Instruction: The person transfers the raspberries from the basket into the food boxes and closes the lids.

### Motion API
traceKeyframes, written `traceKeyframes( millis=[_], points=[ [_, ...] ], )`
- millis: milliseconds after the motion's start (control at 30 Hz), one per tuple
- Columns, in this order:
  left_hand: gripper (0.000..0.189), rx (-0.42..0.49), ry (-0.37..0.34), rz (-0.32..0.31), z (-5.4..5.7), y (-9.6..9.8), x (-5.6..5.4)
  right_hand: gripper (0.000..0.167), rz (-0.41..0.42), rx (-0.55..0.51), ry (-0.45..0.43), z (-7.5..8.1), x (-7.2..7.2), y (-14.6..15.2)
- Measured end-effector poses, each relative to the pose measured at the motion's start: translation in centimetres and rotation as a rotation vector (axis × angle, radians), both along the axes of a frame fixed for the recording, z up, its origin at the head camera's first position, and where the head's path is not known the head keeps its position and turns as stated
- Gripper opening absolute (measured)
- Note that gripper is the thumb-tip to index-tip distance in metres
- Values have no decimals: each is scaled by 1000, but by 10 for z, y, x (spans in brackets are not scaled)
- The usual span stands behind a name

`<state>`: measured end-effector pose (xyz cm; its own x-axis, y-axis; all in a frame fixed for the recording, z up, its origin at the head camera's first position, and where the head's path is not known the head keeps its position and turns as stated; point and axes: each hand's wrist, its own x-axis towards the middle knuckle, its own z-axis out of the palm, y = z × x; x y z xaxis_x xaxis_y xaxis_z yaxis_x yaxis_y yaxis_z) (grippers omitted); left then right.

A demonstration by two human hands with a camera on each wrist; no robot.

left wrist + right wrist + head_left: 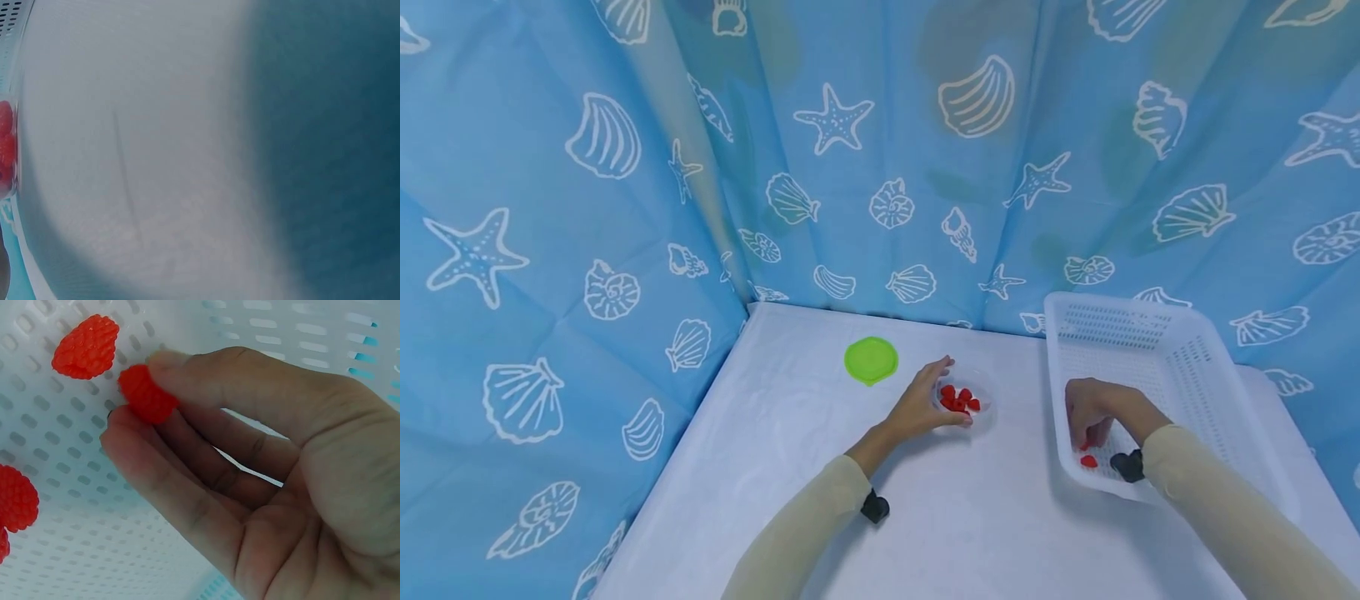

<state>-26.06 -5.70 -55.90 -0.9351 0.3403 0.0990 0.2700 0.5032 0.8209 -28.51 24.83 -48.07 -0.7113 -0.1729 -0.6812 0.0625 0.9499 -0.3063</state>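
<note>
In the head view my left hand (919, 406) holds the side of a small clear plastic bowl (988, 410), fingers behind it and thumb in front. Several red raspberries (958, 402) lie inside. Over at the right, my right hand (1092, 407) reaches down into a white perforated basket (1206, 392). The right wrist view shows its thumb and fingertips pinching a raspberry (145, 395). Close by in the basket lies another raspberry (86, 347), with more raspberries (15, 499) at the left edge. The left wrist view catches only part of the bowl's raspberries (6, 150).
A bright green lid (871, 360) lies flat on the white-covered table (775, 433), left of the bowl. Blue curtains (880, 150) with white shell and starfish prints stand behind and to the left. The basket's raised walls surround the right hand.
</note>
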Motion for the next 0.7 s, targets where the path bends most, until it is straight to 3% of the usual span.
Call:
traceKeyframes(
  millis=[467,700],
  points=[
    [101,8,0,-7,-1,2,-1,37,51,-70,42,2,-3,9],
    [100,1,-11,3,1,2,0,23,143,-109,196,8,-5,11]
  ],
)
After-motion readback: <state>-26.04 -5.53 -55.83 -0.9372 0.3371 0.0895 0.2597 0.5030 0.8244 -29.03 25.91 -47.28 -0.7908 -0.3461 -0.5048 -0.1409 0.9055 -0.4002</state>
